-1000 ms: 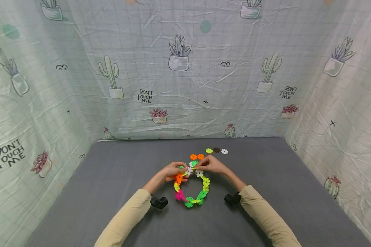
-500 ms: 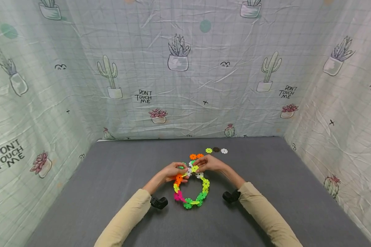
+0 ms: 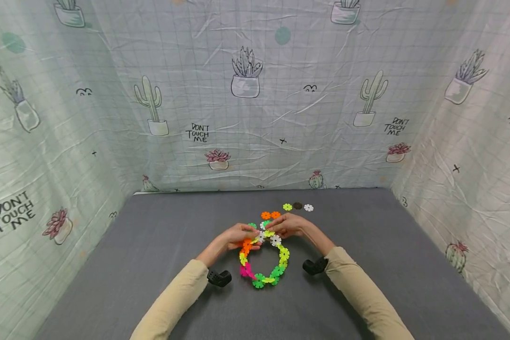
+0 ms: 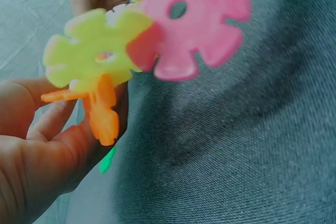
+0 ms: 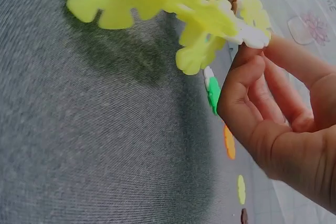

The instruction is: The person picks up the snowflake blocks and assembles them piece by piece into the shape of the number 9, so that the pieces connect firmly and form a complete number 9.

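Note:
A ring of interlocking flower-shaped plastic discs (image 3: 259,281) in green, yellow, pink, orange and white is held over the grey table. At its upper left my left hand (image 3: 237,234) pinches a white disc (image 3: 261,237), thumb on top. My right hand (image 3: 291,225) pinches a yellow disc (image 3: 269,233) at the top of the ring, between that white disc and another white disc (image 3: 275,241). The left wrist view has a pink disc (image 4: 220,30) linked to a yellow one (image 4: 73,51) close up. In the right wrist view, my right fingertips meet a white disc (image 5: 254,36).
Loose discs lie beyond the hands: two orange (image 3: 266,215), a green (image 3: 267,224), and, further back, a yellow (image 3: 287,207), a dark brown (image 3: 297,206) and a white (image 3: 308,208). A patterned curtain (image 3: 255,118) encloses the table (image 3: 174,222) at the back and sides.
The yellow disc in my right fingers has turned from edge-on to showing its face, then tilted flatter. My right wrist has shifted slightly left; the left hand stays nearly still.

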Motion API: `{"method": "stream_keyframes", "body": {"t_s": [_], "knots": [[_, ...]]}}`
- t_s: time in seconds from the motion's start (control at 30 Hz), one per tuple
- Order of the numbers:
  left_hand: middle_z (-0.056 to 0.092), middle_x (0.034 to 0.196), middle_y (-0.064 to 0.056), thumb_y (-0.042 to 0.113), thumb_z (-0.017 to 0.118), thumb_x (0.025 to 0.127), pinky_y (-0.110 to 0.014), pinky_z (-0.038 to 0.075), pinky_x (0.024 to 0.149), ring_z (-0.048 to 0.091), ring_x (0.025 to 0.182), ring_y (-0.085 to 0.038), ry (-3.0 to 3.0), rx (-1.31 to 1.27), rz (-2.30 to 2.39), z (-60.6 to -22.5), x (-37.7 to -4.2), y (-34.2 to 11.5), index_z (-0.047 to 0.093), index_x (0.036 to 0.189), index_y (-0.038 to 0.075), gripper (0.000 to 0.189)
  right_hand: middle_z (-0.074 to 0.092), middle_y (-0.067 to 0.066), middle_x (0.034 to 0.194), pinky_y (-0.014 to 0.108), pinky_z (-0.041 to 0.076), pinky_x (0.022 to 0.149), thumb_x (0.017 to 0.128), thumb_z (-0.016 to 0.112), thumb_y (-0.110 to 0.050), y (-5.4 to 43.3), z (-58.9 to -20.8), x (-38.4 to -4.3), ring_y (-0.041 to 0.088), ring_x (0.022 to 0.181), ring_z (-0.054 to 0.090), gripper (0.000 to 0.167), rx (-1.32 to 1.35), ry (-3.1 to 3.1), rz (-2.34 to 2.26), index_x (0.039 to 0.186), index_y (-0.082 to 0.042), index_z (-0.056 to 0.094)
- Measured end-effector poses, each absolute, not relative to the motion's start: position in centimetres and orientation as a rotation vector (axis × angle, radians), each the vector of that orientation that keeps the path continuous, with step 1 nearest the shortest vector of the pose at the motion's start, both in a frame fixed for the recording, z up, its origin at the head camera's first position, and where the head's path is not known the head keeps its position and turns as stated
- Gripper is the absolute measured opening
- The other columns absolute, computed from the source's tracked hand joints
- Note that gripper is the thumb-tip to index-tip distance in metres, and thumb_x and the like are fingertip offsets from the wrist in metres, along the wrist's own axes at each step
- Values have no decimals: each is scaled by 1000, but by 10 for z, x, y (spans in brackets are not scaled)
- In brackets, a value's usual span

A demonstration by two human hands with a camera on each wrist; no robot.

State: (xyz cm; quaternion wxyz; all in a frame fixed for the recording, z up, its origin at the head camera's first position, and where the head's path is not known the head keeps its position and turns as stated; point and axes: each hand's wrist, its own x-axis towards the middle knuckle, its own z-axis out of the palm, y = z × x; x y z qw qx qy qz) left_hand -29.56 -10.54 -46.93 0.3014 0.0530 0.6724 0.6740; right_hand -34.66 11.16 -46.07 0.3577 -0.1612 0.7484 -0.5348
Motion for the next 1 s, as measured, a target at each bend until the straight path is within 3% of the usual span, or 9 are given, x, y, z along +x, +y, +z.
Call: {"method": "stream_keyframes", "body": {"t_s": [0.1,0.23,0.43,0.73,1.0], "knots": [[55,88,-7,4,48,91,-36,52,79,65,77,-17,1768,111,1820,-470,-295,-105,55,108,-8,22,49,-1,65,22,33,52,87,56,-11,108,-461,-349,9,52,35,32,-311,1904,-1382,118,0,57],[57,78,-8,2,51,89,-39,52,77,66,73,-20,1783,50,1871,-471,-292,-103,59,97,-5,14,56,-1,72,19,38,52,85,60,-11,102,-459,-350,6,52,40,26,-181,1898,-1385,108,1,62],[55,83,-9,5,51,89,-42,52,74,67,75,-25,1796,15,1850,-469,-293,-103,58,96,-1,12,55,-2,72,17,38,52,87,57,-9,97,-457,-349,5,52,41,28,-124,1879,-1399,111,4,59],[55,79,-10,0,49,89,-43,51,78,67,77,-26,1710,-30,2003,-470,-291,-99,58,77,4,15,55,-4,67,15,39,51,87,56,-9,96,-459,-344,3,52,43,32,-100,1882,-1469,115,6,55],[61,81,-10,-1,50,89,-42,52,76,67,70,-22,1709,-44,2072,-471,-293,-97,59,77,3,16,54,-6,65,11,39,51,88,55,-9,94,-459,-344,0,52,45,30,-28,1847,-1551,115,3,54]]}}
